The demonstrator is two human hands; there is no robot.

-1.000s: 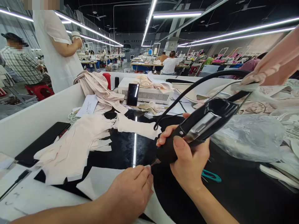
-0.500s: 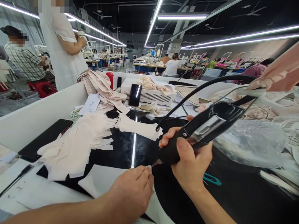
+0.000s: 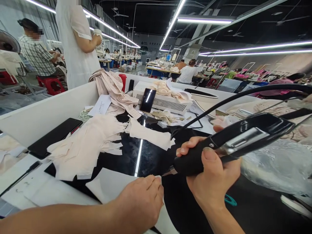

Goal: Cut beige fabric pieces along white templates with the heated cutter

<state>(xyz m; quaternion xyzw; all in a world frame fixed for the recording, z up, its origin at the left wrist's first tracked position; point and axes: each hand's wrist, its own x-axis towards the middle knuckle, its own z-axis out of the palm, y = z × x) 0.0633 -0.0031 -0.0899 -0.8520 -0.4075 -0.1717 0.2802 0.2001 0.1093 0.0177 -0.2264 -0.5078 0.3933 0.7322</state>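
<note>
My right hand (image 3: 214,182) is wrapped round a black corded handheld tool (image 3: 195,161) with a silver side plate. Its narrow metal tip (image 3: 170,171) points left, close to my left fingertips. Closed in a pinch, my left hand (image 3: 143,198) holds the edge of a pale cloth piece (image 3: 110,182) lying over the black tabletop (image 3: 126,164). The pinched edge is mostly hidden by my fingers, and I cannot tell whether the tip touches it. Beyond my left hand lies a stack of cream cut cloth pieces (image 3: 78,143), with a single cream piece (image 3: 148,133) beside it.
A vented white box (image 3: 163,99) with cloth scraps stands at the back, a phone (image 3: 148,100) leaning on it. A thick black cable (image 3: 234,94) arches over the right side. A clear plastic bag (image 3: 275,162) and a teal tool (image 3: 230,200) lie right. Co-workers sit and stand beyond.
The view has turned left, so the surroundings sit further right. The handheld tool is tilted flatter, its tip still near my left fingertips. Both hands keep their hold.
</note>
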